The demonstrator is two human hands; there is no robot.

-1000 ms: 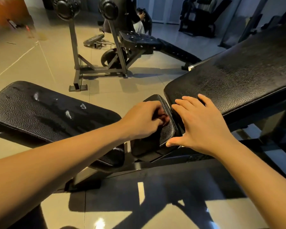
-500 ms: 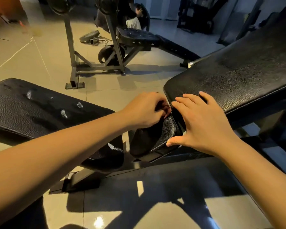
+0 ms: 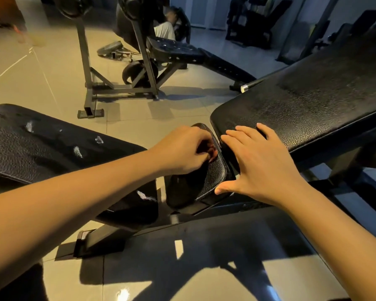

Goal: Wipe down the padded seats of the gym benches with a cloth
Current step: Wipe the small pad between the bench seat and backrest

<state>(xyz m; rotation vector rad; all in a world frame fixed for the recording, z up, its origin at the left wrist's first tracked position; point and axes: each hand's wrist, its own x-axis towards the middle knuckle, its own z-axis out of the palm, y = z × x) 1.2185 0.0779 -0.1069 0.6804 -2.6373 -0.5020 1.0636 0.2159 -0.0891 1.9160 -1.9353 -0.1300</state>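
Note:
My left hand [image 3: 182, 149] lies with curled fingers on the small black seat pad [image 3: 206, 181], which is tilted steeply. Under the fingertips a dark reddish bit shows that looks like a bunched cloth [image 3: 211, 152], mostly hidden. My right hand [image 3: 258, 164] rests flat with straight fingers on the near end of the large black back pad [image 3: 313, 105]. Its thumb touches the small pad's lower corner. A second black bench pad [image 3: 41, 148] with worn white spots lies at the left, under my left forearm.
The bench's black frame [image 3: 100, 240] runs across the tiled floor below my arms. A weight bench with uprights [image 3: 139, 68] stands beyond, and a person sits behind it. More dark machines [image 3: 252, 25] line the far wall.
My left hand has shifted slightly back and forth on the small pad. My right hand has kept its place on the back pad. The view has moved a little.

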